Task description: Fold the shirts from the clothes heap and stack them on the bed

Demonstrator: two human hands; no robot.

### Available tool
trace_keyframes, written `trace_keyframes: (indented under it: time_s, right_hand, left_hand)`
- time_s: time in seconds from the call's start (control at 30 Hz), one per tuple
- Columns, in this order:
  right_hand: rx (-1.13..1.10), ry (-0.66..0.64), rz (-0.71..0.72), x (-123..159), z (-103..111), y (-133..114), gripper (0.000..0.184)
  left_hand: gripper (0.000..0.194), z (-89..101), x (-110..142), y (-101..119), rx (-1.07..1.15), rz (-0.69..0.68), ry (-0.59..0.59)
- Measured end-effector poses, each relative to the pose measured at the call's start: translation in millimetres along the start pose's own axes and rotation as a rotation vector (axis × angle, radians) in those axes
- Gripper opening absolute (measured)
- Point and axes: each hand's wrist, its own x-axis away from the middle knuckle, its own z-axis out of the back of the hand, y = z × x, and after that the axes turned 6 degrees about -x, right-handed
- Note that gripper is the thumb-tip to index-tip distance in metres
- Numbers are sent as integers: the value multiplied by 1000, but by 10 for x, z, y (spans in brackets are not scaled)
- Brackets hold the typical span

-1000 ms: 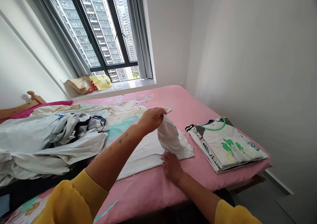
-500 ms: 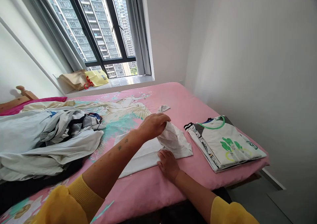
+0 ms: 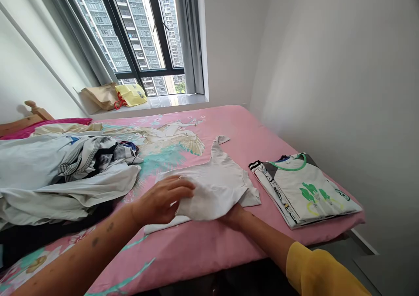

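- The white garment (image 3: 225, 169) lies on the pink bed (image 3: 190, 261) between and beyond the hands, partly folded, its flap (image 3: 204, 204) raised.
- The left hand (image 3: 160, 200) pinches that flap; the right hand (image 3: 232, 216) is under it, fingers hidden, so I cannot tell its grip.
- Right of the right hand, folded shirts (image 3: 294, 200) are stacked.
- Left of the left hand, loose clothes (image 3: 94, 173) lie heaped, unfolded.

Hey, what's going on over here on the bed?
A person is handling a white shirt on a pink bedsheet. Their left hand is at the left side of a lifted part of it, while their right hand is partly hidden beneath the cloth. To the right lies a neat stack of folded shirts; to the left is a loose heap of clothes.
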Motion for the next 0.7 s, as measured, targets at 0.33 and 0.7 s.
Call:
trace_keyframes:
  time_s: [0.33, 0.7]
  right_hand:
    - [-53, -41, -84, -7, 19, 51, 62]
    - [38, -171, -228, 249, -28, 197, 70]
  left_hand:
    - [38, -608, 1203, -445, -149, 199, -82]
    - [57, -1441, 2102, -505, -97, 745, -244]
